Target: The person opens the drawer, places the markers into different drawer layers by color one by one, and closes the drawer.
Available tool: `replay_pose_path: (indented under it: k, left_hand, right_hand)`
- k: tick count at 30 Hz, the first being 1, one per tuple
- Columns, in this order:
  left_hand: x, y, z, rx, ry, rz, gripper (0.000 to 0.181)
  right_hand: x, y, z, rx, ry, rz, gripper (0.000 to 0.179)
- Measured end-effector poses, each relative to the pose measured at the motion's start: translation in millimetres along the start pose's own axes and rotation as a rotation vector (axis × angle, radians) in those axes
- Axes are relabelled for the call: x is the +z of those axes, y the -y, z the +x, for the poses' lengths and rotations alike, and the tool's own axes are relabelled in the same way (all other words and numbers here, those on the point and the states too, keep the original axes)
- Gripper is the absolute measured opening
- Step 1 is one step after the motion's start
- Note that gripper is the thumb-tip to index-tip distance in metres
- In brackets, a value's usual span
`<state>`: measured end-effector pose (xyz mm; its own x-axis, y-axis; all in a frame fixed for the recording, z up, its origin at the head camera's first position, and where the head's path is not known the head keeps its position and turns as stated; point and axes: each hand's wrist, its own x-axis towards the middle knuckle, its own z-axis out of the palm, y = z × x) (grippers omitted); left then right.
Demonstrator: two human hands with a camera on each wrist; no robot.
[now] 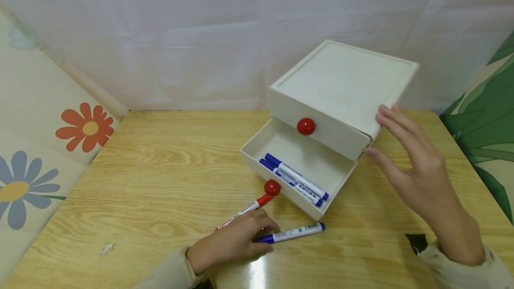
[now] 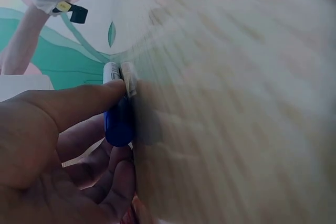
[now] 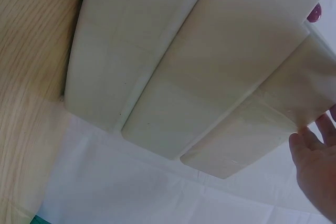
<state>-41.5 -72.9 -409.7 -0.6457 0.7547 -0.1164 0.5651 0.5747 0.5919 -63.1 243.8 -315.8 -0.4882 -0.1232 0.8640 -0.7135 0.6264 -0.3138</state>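
A white drawer box (image 1: 349, 84) with red knobs stands on the table, its lower drawer (image 1: 307, 205) pulled out. Inside that drawer lie two blue-capped markers (image 1: 301, 178) side by side. My left hand (image 1: 234, 237) pinches another blue marker (image 1: 295, 233) by its cap, in front of the drawer; in the left wrist view the thumb lies against the blue cap (image 2: 119, 129). A red marker (image 1: 245, 211) rests just behind that hand, partly hidden by it. With fairly straight fingers, my right hand (image 1: 425, 173) touches the box's right edge near its front corner.
The wooden table (image 1: 160, 164) runs back to a pale cloth (image 1: 192, 48). A small white scrap (image 1: 107, 248) lies at the left. Flower-printed panels (image 1: 40, 146) border the left side, leaf-printed ones (image 1: 490, 115) the right.
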Motion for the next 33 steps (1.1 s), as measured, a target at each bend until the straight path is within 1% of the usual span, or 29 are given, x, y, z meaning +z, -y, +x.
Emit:
replay_pose_path:
  k: [2,7,16,19,24,27,29,33]
  left_hand:
    - [0.7,0.0,0.2,0.001,-0.007,-0.003,0.027]
    - [2.9,-0.2,-1.0,0.027,-0.054,0.003,0.018]
    - [3.1,-1.1,-2.9,0.045,-0.095,-0.004,0.014]
    - [3.0,-0.6,-3.2,0.033,-0.092,-0.003,0.014]
    - [0.7,-0.4,-2.2,-0.018,-0.053,-0.036,0.017]
    - [-1.9,-1.5,-1.4,-0.035,-0.038,-0.051,0.018]
    - [-3.5,-2.6,-1.3,-0.036,-0.039,-0.049,0.018]
    - [-6.7,-5.1,-2.5,-0.014,-0.065,-0.031,0.018]
  right_hand:
    - [0.2,-0.1,0.3,-0.002,-0.001,0.001,0.067]
    - [0.8,0.4,0.9,-0.010,-0.008,0.010,0.067]
    - [0.0,1.2,0.3,-0.005,0.000,0.002,0.067]
    - [-0.4,0.9,0.0,-0.001,0.006,-0.003,0.067]
    - [-0.5,0.3,0.1,0.000,0.009,-0.007,0.067]
    - [-0.5,-0.1,0.1,-0.001,0.009,-0.006,0.067]
    - [-0.5,-0.3,0.0,-0.001,0.008,-0.005,0.067]
    - [-0.5,-0.4,-0.3,-0.002,0.009,-0.008,0.067]
